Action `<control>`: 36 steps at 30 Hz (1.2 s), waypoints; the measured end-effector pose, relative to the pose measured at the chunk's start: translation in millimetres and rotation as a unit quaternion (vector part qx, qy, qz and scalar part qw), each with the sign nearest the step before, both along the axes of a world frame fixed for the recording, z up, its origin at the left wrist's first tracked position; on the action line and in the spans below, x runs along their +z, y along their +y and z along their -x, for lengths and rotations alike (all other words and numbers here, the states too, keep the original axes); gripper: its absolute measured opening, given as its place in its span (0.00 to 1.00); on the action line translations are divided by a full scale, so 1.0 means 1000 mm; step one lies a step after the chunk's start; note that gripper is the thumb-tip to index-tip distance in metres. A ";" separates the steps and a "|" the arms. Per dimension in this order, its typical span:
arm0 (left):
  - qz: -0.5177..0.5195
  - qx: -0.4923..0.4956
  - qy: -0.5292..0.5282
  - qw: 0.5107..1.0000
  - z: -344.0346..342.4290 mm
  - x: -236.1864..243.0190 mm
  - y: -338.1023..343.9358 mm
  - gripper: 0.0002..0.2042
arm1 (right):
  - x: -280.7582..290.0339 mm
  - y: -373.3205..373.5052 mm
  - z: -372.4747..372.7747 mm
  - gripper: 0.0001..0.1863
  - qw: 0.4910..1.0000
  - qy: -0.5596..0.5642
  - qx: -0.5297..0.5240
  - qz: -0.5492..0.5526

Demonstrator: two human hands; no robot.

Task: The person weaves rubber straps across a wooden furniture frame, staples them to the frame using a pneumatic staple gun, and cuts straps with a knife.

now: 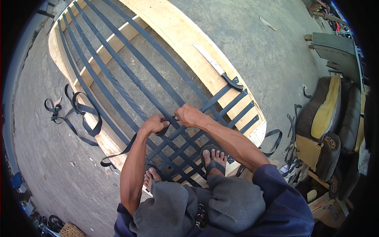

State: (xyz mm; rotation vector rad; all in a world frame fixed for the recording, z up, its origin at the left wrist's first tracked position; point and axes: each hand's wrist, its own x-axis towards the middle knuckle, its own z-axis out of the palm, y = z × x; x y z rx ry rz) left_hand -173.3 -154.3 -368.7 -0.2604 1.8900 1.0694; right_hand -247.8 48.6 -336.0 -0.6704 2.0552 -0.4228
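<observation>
Black webbing straps (118,59) run lengthwise over a pale wooden frame (173,23), and crosswise straps are woven through them near my feet. My left hand (155,125) is closed on a black webbing strap (162,133) that passes between the lengthwise ones. Just to its right, my right hand (188,116) is closed in a pinch on the same cross strap, by a lengthwise strap. The strap's loose tail (122,152) loops out over the frame's left side. Along the right rail, several strap ends (248,123) are fixed down.
A knife (211,61) with a black handle lies on the right rail. Loose strap coils (81,108) hang over the left side. At right stand a torn seat (316,114) with yellow foam, a grey-green curved piece (333,43) and strap scraps (292,154). My sandalled feet (214,158) are by the weave.
</observation>
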 end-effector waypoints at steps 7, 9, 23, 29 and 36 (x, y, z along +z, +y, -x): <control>0.069 0.122 0.424 0.895 0.043 0.086 0.081 0.15 | 0.157 0.132 0.085 0.11 0.981 0.141 -0.121 -0.050; -0.139 0.148 0.428 0.881 0.061 0.085 0.109 0.11 | 0.151 0.108 0.075 0.10 0.979 0.176 -0.100 0.012; 0.203 -0.023 0.114 0.972 0.090 0.012 0.129 0.12 | 0.006 0.140 0.125 0.22 0.906 0.368 -0.178 0.107; -0.018 0.188 -0.055 0.980 0.116 -0.014 0.122 0.07 | 0.048 0.068 0.133 0.19 0.916 0.320 -0.226 0.081; -0.335 0.272 -0.125 0.893 0.105 -0.055 0.137 0.12 | -0.007 0.110 0.054 0.21 0.920 0.058 -0.378 0.088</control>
